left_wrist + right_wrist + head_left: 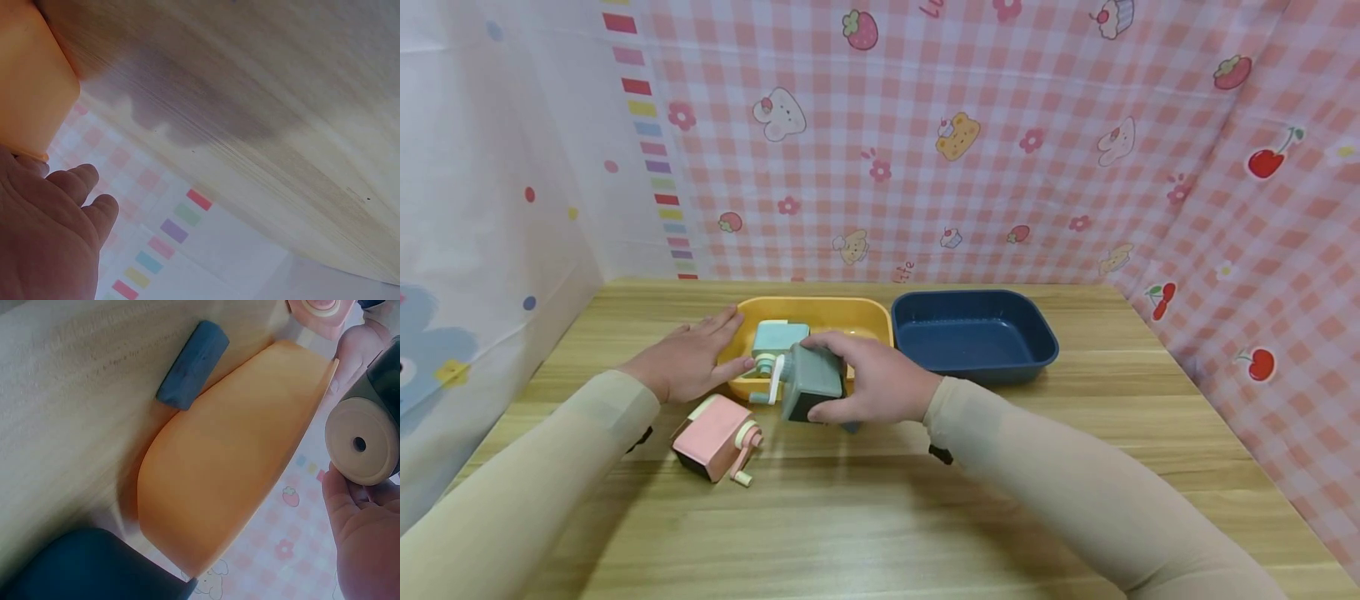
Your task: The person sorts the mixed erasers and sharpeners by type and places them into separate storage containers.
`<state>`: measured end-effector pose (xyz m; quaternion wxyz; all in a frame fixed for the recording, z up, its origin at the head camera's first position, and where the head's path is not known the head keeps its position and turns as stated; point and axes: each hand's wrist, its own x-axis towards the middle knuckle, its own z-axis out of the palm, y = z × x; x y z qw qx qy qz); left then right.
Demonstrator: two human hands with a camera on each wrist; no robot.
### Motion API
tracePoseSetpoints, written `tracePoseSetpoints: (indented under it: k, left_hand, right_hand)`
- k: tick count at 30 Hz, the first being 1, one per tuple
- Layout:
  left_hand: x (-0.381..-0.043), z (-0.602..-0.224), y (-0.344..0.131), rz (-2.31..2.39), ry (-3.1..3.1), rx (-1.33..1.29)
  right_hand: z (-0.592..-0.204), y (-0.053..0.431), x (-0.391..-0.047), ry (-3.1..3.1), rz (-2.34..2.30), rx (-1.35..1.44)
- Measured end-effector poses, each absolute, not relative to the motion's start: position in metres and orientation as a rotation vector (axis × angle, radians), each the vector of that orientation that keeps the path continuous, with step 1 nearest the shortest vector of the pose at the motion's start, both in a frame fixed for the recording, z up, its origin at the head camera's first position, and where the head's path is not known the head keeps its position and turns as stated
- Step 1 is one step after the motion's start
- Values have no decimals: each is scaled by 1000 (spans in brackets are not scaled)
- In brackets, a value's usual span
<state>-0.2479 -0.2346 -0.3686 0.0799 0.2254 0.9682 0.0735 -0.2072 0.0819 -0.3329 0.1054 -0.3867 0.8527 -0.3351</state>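
My right hand grips a grey-green crank pencil sharpener above the front rim of the yellow bin. Its white crank points left, and a round face with a central hole shows in the right wrist view. With fingers extended, my left hand rests against the left rim of that bin. A light-blue pencil sharpener lies inside, partly hidden behind the held one. On the table in front of my left hand sits a pink pencil sharpener, crank toward the right.
A dark blue bin stands right beside the yellow one. By the yellow bin's front wall lies a small dark blue-grey block, mostly hidden in the head view. Patterned cloth hangs behind the wooden table.
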Motion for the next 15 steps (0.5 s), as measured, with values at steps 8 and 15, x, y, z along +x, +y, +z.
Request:
tracePoseSetpoints:
  k: [8,15]
  left_hand:
    - [-248,-369,-234,218,2894,675]
    - [-249,-370,-235,222,2902,689]
  right_hand:
    - [-332,84,-215,2537,-975,-1058]
    - [-333,84,-223,2576,-984,-1007]
